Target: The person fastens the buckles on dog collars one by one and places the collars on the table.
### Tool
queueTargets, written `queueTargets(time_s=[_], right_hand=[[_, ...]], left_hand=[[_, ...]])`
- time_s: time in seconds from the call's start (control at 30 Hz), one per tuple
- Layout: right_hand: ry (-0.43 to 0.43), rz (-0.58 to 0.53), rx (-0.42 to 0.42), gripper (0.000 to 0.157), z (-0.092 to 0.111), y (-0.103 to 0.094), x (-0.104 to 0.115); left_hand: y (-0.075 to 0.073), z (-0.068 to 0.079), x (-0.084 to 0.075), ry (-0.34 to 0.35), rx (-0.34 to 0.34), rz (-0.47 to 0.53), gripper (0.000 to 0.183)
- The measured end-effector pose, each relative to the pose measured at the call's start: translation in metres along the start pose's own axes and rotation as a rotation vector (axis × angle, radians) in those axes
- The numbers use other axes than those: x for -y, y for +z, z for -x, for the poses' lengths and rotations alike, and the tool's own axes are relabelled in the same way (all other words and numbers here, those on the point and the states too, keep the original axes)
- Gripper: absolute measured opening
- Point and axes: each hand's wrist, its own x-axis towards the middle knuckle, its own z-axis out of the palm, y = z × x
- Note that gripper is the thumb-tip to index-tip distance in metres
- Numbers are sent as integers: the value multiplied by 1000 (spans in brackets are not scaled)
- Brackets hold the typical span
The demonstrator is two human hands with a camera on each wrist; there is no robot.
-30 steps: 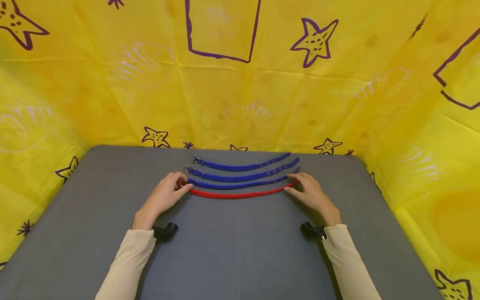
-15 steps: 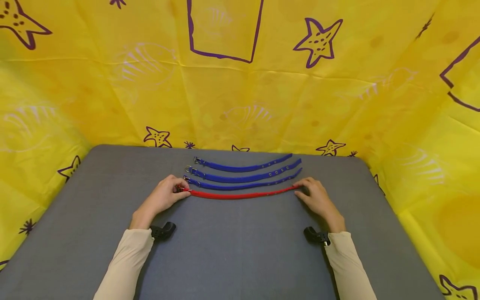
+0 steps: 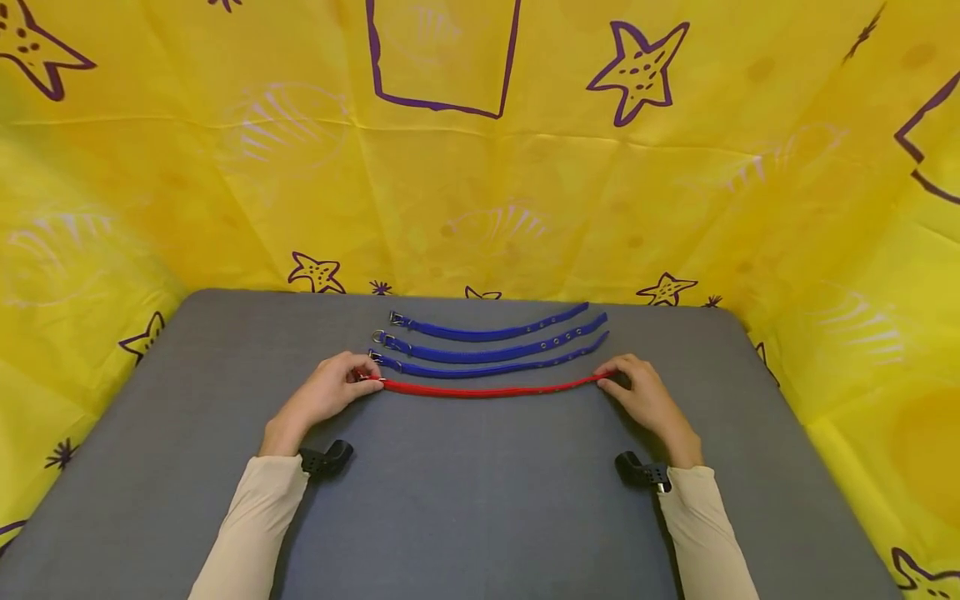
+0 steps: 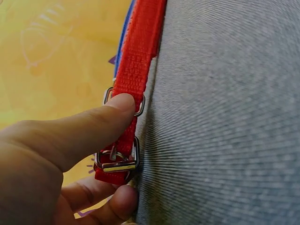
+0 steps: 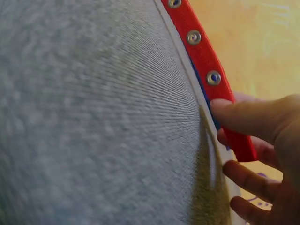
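A red pet collar [image 3: 480, 392] runs crosswise between my two hands in the head view, bowed slightly toward me. My left hand [image 3: 333, 389] pinches its buckle end; in the left wrist view the thumb lies on the red webbing by a metal ring, with the buckle [image 4: 117, 161] just below. The other end, with metal eyelets [image 5: 193, 37], is pinched between thumb and fingers of my right hand [image 3: 637, 392]. Just beyond lie three blue collars, the near one [image 3: 480, 371], the middle one [image 3: 472, 357] and the far one [image 3: 480, 335], roughly parallel, buckles to the left.
The collars lie on a grey cloth-covered table [image 3: 480, 500], toward its far edge. A yellow patterned curtain [image 3: 480, 167] rises behind the table and along both sides. Each wrist wears a black camera mount, the left one [image 3: 327, 458] and the right one [image 3: 641, 471].
My right hand has moved right and slightly toward me, drawing the red collar's eyelet end away from the near blue collar. The left hand has shifted only slightly and keeps its pinch.
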Motion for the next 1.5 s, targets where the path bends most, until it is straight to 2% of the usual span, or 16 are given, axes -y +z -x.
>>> queueTargets(time_s=[0.27,0.6,0.93,1.17,1.5], right_hand=[[18,-17,-2,9,1,-7,5],[11,4,6,13,3,-12,10],[41,-14,76,21,3,-16,12],[30,-23,86,23,2,-18,15],[106,-78,82,25,4,-23,21]], left_hand=[[-6,3,-1,-31,35,51,9],[-9,4,-1,3,67,70,9],[-13,5,0,25,74,78,13],[-15,6,-5,6,42,85,14],[-16,8,-11,-8,-37,158,16]])
